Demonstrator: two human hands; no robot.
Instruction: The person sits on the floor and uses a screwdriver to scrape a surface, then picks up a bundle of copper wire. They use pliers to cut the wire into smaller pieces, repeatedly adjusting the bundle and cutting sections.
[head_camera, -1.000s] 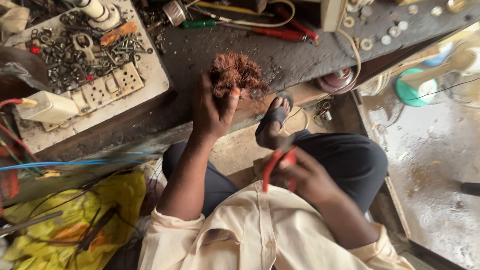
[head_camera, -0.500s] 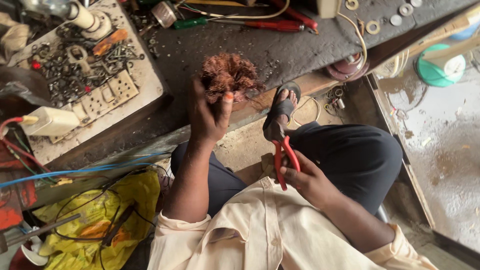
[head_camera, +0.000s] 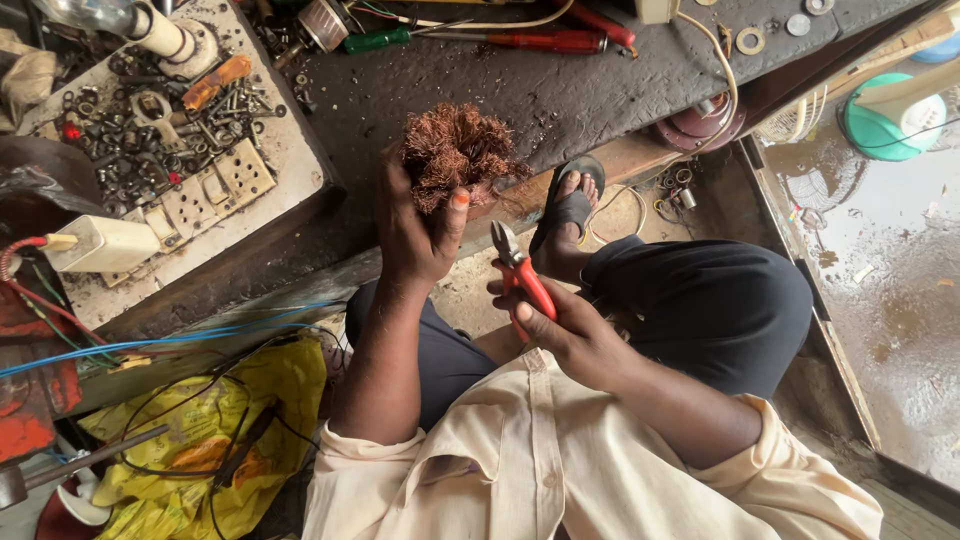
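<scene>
The left hand (head_camera: 415, 235) is clenching a copper wire bundle (head_camera: 458, 150) over the bench's (head_camera: 600, 85) front edge. The right hand (head_camera: 570, 330) is gripping red pliers (head_camera: 520, 275) (jaws parted) just beside the bundle.

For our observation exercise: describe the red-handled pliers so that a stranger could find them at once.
Start at the dark workbench, then drop to the person's lap. The right hand grips red-handled metal pliers, jaws toward the tangled copper wire bundle. Unlike the red-handled screwdriver on the bench, they are held.
</scene>
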